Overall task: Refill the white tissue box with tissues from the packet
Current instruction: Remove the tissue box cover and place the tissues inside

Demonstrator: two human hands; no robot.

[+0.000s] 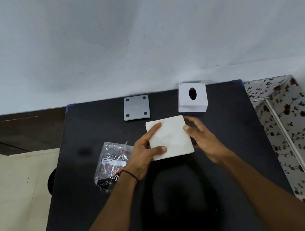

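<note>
A square stack of white tissues point(172, 138) lies in the middle of the black table point(102, 210). My left hand point(145, 151) grips its left edge, thumb and forefinger on top. My right hand point(199, 134) touches the stack's right edge with its fingers curled around the side. The white tissue box point(184, 99), with an oval hole in its top, stands at the far right of the table, apart from the stack. Its grey base plate point(136, 107) with four dark feet lies separately at the far middle. The clear plastic packet point(111, 164) lies crumpled to the left of my left hand.
A pale wall rises right behind the table's far edge. A flowered cloth point(296, 124) covers something to the right of the table. Pale floor tiles and a dark skirting lie to the left.
</note>
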